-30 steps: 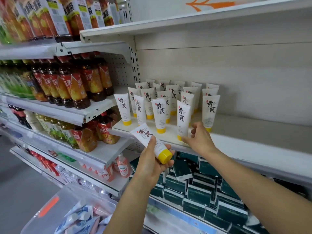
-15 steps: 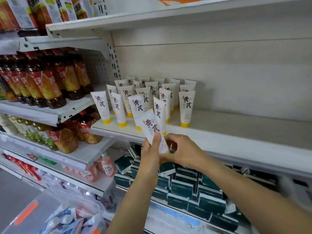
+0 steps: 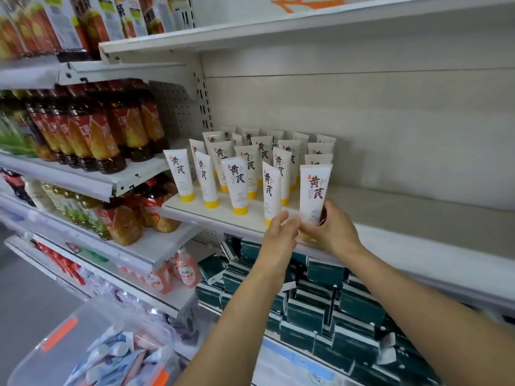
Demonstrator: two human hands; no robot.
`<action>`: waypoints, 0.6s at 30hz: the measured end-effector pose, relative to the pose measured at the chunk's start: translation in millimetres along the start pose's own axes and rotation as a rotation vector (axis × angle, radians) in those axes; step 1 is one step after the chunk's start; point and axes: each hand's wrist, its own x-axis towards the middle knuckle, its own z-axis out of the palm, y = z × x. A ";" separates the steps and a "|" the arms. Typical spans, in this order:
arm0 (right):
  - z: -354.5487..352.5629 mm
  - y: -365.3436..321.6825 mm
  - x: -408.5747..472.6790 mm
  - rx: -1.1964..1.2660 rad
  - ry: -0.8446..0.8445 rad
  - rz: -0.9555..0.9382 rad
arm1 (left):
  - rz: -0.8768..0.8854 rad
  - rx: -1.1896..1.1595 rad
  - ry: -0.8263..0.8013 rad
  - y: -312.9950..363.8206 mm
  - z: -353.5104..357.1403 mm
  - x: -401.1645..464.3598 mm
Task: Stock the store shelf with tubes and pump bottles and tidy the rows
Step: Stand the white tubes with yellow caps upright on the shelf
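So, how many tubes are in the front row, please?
5: four tubes along the shelf edge, left to right, and a fifth tube at the right end, gripped by the right hand.
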 end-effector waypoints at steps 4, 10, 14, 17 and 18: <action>6.4 6.1 3.3 -0.055 0.019 0.019 | -0.018 0.001 0.005 1.6 2.2 6.2; 9.4 3.0 8.5 -0.035 0.015 0.013 | -0.048 -0.039 0.027 1.0 2.0 6.8; 10.0 3.2 10.3 -0.048 0.001 0.030 | -0.053 -0.068 0.048 1.6 2.0 5.3; 9.1 5.9 7.9 -0.040 -0.011 0.053 | -0.066 -0.121 0.078 1.2 -3.1 1.8; 8.2 6.9 6.2 -0.036 -0.008 0.068 | -0.076 -0.145 0.084 -0.2 -5.9 1.1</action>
